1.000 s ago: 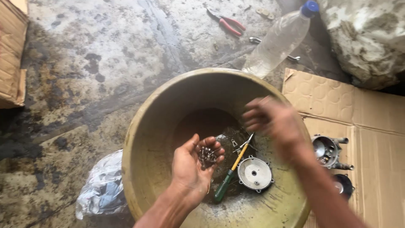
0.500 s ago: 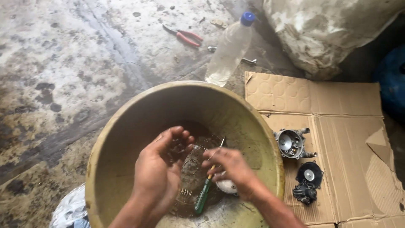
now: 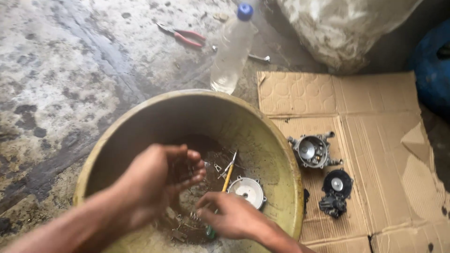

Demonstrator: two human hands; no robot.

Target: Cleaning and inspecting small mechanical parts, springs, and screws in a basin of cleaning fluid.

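My left hand [image 3: 154, 182] is cupped over a dirty yellow basin [image 3: 187, 96], palm turned inward, with small metal screws [image 3: 191, 172] just showing in it. My right hand [image 3: 232, 218] is low in the basin, its fingertips down on the wet bottom beside small springs [image 3: 193, 215]. Whether it grips anything is hidden. Between the hands lies a screwdriver [image 3: 227, 177] with a yellow shaft and green handle. A round metal cover [image 3: 247, 191] rests next to it.
Flattened cardboard [image 3: 375, 117] to the right carries a metal carburettor body [image 3: 311, 151], a black round diaphragm [image 3: 336, 182] and a small black part [image 3: 332, 205]. Beyond the basin are a plastic bottle [image 3: 232, 47], red pliers [image 3: 183, 35], a wrench [image 3: 257, 57] and a white sack [image 3: 337, 28].
My right hand has dropped from above the basin's rim to its bottom. My left hand closed from an open palm into a cup. The view shifted right.
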